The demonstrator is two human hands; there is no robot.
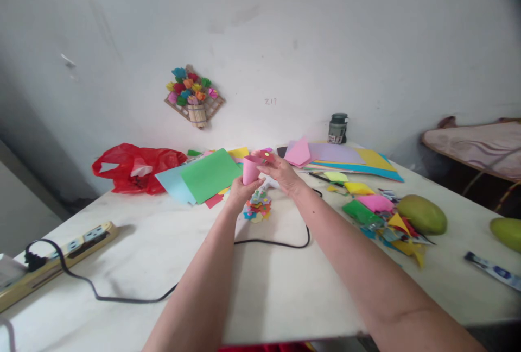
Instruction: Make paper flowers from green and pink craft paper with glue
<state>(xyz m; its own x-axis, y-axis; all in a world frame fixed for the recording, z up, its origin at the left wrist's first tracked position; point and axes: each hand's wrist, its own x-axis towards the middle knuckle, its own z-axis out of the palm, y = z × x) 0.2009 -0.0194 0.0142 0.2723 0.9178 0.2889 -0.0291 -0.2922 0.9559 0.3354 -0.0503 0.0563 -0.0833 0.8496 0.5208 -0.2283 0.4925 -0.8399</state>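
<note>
My left hand (pixel 243 192) is closed round a rolled pink paper cup shape (pixel 251 169), held upright above the table. Its rim faces up. My right hand (pixel 282 174) is at the right side of the roll, pinching a small reddish-pink paper flower (pixel 265 155) with a yellow centre by the rim. The fingertips partly hide the flower. Below my hands lies a pile of small multicoloured paper flowers (pixel 257 208). Just behind it is a white object (pixel 270 182), mostly hidden by my right hand, so its kind is unclear.
A black cord (pixel 272 242) crosses the table near a power strip (pixel 77 246). Coloured sheets (pixel 211 175) and a red plastic bag (pixel 136 167) lie at left. Purple paper (pixel 334 153), a dark bottle (pixel 337 128), paper scraps (pixel 386 224) and a green mango (pixel 422 214) are at right.
</note>
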